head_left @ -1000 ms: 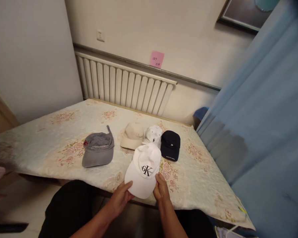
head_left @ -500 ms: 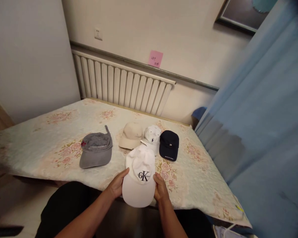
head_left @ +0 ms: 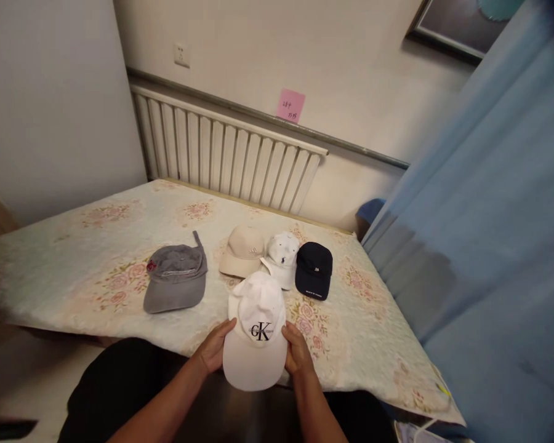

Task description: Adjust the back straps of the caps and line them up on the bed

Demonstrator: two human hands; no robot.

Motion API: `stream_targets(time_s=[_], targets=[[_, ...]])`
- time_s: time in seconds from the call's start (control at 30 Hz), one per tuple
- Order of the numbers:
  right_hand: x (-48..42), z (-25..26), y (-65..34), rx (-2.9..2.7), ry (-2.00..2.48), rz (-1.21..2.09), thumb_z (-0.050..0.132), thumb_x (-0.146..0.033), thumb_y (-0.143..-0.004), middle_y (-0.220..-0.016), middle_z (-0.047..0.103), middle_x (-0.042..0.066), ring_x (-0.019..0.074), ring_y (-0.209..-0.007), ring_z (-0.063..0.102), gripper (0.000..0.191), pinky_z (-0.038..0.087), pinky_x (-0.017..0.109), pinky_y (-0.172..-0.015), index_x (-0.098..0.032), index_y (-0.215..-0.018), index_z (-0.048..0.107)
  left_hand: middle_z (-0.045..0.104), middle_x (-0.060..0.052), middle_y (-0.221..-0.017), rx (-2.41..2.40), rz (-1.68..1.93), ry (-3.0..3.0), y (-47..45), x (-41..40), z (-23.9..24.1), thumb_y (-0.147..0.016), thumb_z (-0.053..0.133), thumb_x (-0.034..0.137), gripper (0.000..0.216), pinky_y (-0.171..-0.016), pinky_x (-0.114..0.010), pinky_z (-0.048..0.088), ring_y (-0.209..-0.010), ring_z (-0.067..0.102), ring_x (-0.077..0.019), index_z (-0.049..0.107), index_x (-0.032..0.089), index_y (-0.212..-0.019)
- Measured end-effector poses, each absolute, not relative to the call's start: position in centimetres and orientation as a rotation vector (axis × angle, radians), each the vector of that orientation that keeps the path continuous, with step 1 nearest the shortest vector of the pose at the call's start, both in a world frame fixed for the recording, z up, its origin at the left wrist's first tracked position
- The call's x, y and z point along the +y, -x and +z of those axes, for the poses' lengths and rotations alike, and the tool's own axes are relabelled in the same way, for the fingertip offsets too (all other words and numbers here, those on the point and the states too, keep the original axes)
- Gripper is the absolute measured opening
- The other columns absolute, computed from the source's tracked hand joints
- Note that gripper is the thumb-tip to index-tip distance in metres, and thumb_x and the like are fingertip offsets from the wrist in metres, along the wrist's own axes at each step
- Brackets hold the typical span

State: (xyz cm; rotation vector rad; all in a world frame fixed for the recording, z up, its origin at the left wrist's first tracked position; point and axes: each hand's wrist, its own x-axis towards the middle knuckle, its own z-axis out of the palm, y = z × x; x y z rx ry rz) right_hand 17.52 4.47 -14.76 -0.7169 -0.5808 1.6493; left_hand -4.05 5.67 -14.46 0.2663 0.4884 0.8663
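A white baseball cap (head_left: 257, 326) with black "CK" lettering is held between my two hands, its brim pointing toward me. My left hand (head_left: 216, 346) grips its left side, thumb on top and the other fingers underneath, mostly hidden. On the opposite side, my right hand (head_left: 298, 348) pinches the edge in the same way. Just beyond lie a beige cap (head_left: 244, 249), a smaller white cap (head_left: 282, 253) with a dark emblem, and a black cap (head_left: 314, 271), side by side. A grey cap (head_left: 178, 278) rests farther left, its strap sticking up.
The caps lie on a bed with a floral cover (head_left: 351, 332). Behind it, a white radiator (head_left: 231, 151) runs along the wall, below a pink note (head_left: 290, 106). A blue curtain (head_left: 480, 215) hangs at the right. My dark-clothed knees flank the bed's front edge.
The held white cap has shifted slightly left and down in view, and its crown looks a little more rounded. Both hands keep their hold. The other caps stay in place on the bed.
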Motion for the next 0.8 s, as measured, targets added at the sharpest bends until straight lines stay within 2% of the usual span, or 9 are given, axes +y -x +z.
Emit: stream_targets(time_s=[0.57, 0.67, 0.8], targets=[[4.75, -15.3, -17.8, -0.606, 0.697, 1.677, 0.071, -0.019, -0.07, -0.086, 0.072, 0.009, 0.0203, -0.069, 0.068, 0.03, 0.053, 0.035, -0.071, -0.012, -0.098, 0.063, 0.069, -0.018, -0.101, 0.284, 0.679, -0.137, 4.36, 6.0, -14.21, -0.083, 0.048, 0.05, 0.057, -0.093, -0.049, 0.04, -0.106, 0.058, -0.0362, 0.056, 0.007, -0.12], [4.78, -15.41, -17.86, -0.585, 0.727, 1.666, 0.072, -0.018, -0.069, -0.085, 0.073, 0.009, 0.02, -0.069, 0.068, 0.029, 0.053, 0.034, -0.07, -0.012, -0.096, 0.063, 0.069, -0.018, -0.101, 0.313, 0.704, -0.144, 4.39, 5.95, -14.39, -0.083, 0.049, 0.047, 0.054, -0.092, -0.049, 0.041, -0.105, 0.059, -0.036, 0.057, 0.007, -0.119], [4.76, -15.38, -17.86, -0.56, 0.748, 1.653, 0.073, -0.018, -0.067, -0.083, 0.073, 0.008, 0.0191, -0.067, 0.067, 0.029, 0.053, 0.033, -0.069, -0.012, -0.095, 0.063, 0.071, -0.016, -0.094, 0.412, 0.83, -0.165, 4.52, 6.01, -14.91, -0.084, 0.053, 0.034, 0.04, -0.091, -0.046, 0.043, -0.098, 0.063, -0.0328, 0.06, 0.008, -0.114]])
